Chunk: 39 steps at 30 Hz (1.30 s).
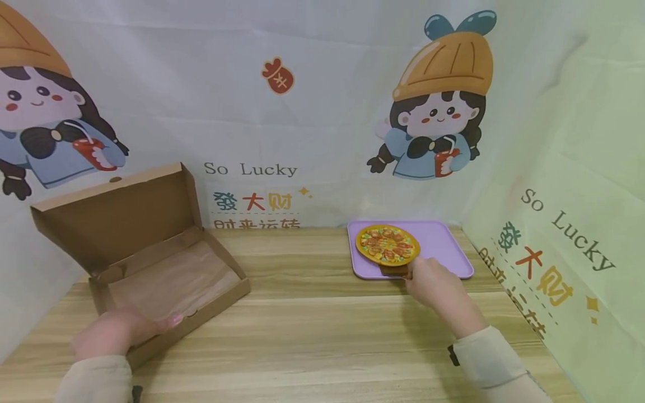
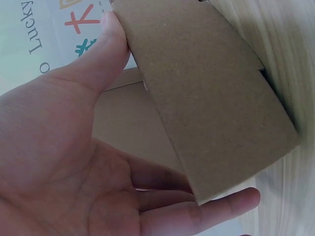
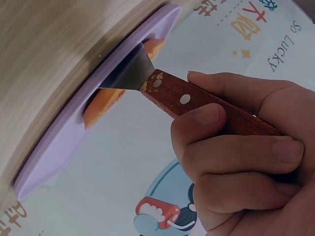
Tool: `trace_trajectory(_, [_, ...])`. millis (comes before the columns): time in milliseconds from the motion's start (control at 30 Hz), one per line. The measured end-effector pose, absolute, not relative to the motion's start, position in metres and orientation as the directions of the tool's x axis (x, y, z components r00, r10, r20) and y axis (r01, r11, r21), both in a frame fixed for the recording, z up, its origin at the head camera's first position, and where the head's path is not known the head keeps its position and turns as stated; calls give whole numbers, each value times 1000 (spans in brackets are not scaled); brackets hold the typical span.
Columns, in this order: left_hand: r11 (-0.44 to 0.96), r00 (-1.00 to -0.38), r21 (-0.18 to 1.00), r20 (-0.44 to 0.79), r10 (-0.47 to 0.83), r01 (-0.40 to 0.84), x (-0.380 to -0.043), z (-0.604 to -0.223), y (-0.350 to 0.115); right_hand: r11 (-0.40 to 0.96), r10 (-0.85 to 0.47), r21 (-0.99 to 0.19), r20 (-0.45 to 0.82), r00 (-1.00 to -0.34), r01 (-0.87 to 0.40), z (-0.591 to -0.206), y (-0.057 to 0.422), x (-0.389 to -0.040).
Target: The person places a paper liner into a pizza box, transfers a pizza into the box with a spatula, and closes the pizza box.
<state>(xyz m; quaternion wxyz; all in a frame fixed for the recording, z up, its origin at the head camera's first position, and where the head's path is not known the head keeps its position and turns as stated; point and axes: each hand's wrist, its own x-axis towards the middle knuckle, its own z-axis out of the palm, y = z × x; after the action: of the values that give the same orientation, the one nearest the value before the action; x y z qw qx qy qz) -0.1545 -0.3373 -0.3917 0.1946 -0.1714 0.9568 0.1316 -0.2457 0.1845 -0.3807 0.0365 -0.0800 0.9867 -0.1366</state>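
Note:
On the right, a toy pizza point(image 1: 388, 245) with a yellow crust lies on the left part of a lilac tray point(image 1: 445, 252). My right hand point(image 1: 437, 284) grips the wooden handle of a spatula point(image 3: 167, 93), fingers curled round it. The spatula's metal blade point(image 3: 129, 69) reaches over the tray rim to the pizza's edge and partly under it. To the left, my left hand point(image 1: 121, 330) rests at the near corner of an open cardboard box point(image 1: 201, 319). Its thumb lies along the front wall's rim, and its extended fingers point(image 2: 197, 216) touch the other side of the corner.
Brown paper point(image 1: 176, 280) lines the box, whose lid point(image 1: 126, 218) stands raised at the back. A wooden table point(image 1: 302, 313) lies between box and tray. Printed cloth point(image 1: 322, 123) hangs behind the table and along its right side.

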Motion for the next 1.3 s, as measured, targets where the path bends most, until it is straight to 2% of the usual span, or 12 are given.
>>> trace_trajectory(200, [898,-859,186,-419,-295,-400,-154,-393,-336,956,-164,-258,-79,-983,-139,-382,188,-244])
trace_trajectory(367, [898,-858,186,-423,-292,-398,-154,-394,-335,958,-138,-268,-111,-984,-104,-398,193,-240])
trace_trajectory(567, [913,-864,176,-427,-266,-368,-157,-394,-335,944,-87,-322,-25,-996,-74,-412,192,-236])
trace_trajectory(833, [897,-844,164,-439,-306,-411,-156,-395,-335,940,-96,-325,54,-994,-109,-410,191,-232])
trace_trajectory(1300, [901,-852,168,-432,-296,-399,-155,-393,-336,936,-120,-321,84,-989,-141,-394,194,-229])
